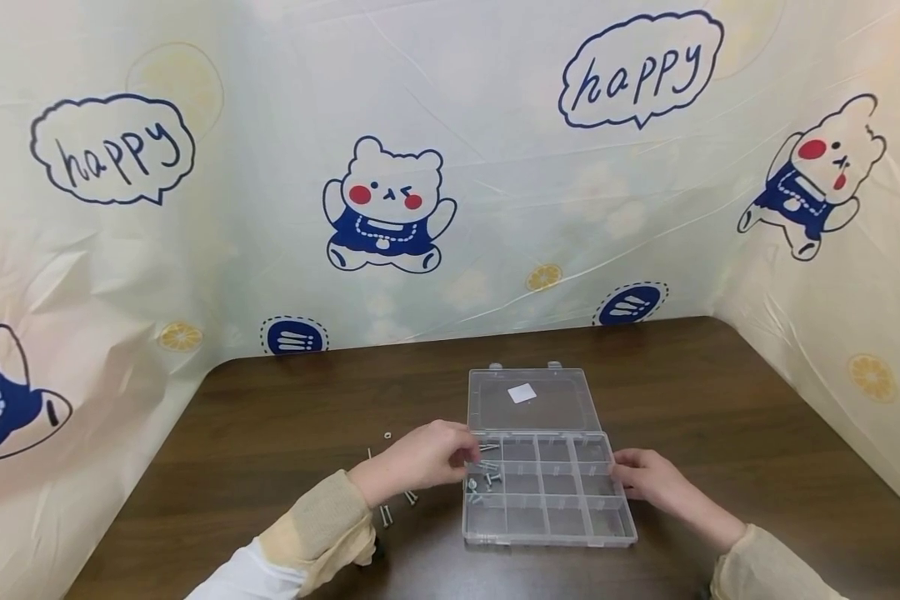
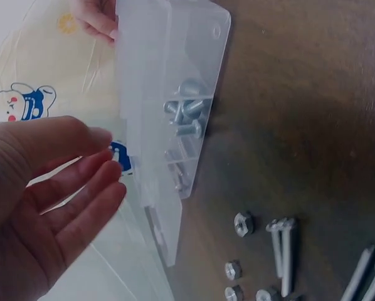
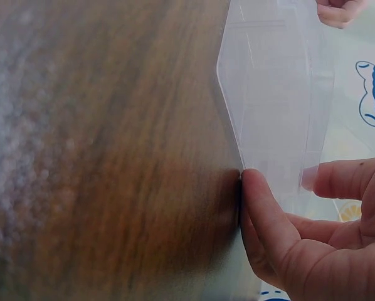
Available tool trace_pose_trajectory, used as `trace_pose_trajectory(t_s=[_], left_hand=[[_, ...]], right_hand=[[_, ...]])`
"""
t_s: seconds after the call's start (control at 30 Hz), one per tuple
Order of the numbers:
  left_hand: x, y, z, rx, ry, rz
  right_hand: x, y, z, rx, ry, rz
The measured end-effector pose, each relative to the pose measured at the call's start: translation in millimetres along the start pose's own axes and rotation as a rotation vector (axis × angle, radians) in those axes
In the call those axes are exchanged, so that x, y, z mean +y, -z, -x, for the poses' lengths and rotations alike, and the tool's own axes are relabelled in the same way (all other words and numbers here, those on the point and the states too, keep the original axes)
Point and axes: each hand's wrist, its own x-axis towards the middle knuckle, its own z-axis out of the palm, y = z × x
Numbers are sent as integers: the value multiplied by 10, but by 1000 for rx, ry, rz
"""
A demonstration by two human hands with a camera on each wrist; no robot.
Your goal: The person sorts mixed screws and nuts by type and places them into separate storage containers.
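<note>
A clear plastic compartment box (image 1: 550, 540) lies on the table with its lid (image 1: 562, 410) folded back. My left hand (image 1: 437, 454) hovers at the box's back left corner. In the left wrist view its fingers (image 2: 90, 207) are loosely bent, with nothing between them and the thumb. Bolts (image 1: 492, 478) and other small metal pieces lie in the left-hand compartments; the other compartments look bare. My right hand (image 1: 648, 477) grips the box's right side. In the right wrist view the thumb is at the top rim and the fingers (image 3: 263, 207) are low on the side wall.
Left of the box, loose bolts (image 2: 286, 254) and hex nuts (image 2: 242, 224) lie on the dark wooden table (image 1: 307, 408), partly hidden by my left forearm in the head view. A white label (image 1: 522, 393) is on the lid. A printed curtain (image 1: 495, 192) encloses the table's back and sides.
</note>
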Motion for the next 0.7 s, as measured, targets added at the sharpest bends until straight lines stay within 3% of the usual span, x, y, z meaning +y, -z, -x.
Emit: trace_pose_trajectory(t_s=[0.23,0.53,0.7], left_hand=[[-21,63,21,-82,20,-107],[-90,109,102,-187,102,-83],[-137,104,163,-211,102,-74]], right_hand=[[3,-7,0,6,-3,-7],[16,-9,-5,7,-3,-6],[22,-13,-4,8,0,-15]])
